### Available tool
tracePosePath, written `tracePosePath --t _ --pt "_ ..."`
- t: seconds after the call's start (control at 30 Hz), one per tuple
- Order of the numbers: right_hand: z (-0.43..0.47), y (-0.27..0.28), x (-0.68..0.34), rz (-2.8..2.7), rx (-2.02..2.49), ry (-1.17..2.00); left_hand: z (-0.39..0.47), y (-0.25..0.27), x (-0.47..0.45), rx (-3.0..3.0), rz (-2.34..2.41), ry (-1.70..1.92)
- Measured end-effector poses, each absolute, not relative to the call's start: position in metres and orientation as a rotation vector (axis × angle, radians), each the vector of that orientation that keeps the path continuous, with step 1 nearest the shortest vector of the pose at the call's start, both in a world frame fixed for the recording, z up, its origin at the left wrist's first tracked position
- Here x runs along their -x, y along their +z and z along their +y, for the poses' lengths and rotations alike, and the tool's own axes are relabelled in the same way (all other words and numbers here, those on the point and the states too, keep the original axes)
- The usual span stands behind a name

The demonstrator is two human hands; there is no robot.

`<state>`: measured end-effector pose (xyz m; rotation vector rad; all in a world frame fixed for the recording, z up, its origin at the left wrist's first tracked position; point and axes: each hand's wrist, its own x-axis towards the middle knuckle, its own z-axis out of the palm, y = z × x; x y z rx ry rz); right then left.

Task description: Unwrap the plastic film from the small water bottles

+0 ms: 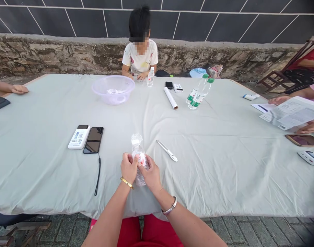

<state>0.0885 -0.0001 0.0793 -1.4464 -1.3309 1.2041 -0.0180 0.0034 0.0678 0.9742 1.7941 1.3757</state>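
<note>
Forearms (113, 210) converge forward; left hand (129, 168) and right hand (152, 174) sit close together, fingers (151, 162) curled inward, thumbs (136, 159) uppermost.

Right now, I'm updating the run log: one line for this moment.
left hand: gripping bottle in clear plastic wrap; right hand: gripping same bottle; utility knife: on tablecloth, right of bottle, untouched

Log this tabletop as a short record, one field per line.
Left hand: left hand grips a crinkled clear plastic item with red markings
Right hand: right hand grips the same item from its other side
Right of the hands: white utility knife, lying on the cloth
Left of the hands: black phone with a wrist strap, beside a white power bank
Far side: purple basin, paper roll, two green-capped bottles
Surface: pale, wrinkled tablecloth
</note>
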Motion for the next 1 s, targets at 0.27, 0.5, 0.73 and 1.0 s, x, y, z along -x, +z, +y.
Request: tracePosePath --t 0.27,0.5,0.73,1.0 --pt "-0.007 0.075 -0.086 -1.296 1.391 1.214 0.012 0.056 0.026 -1.005 1.840 1.399" --pt "0.004 0.075 -0.089 -1.102 1.334 1.401 0.009 0.050 0.029 -0.683 1.785 1.455" --pt "0.007 0.075 -0.090 -1.188 1.466 1.333 -0.006 0.050 0.022 -0.826 1.806 1.237" --pt "0.014 0.071 -0.093 -1.544 1.651 1.035 -0.007 0.044 0.015 -0.852 1.822 1.400"
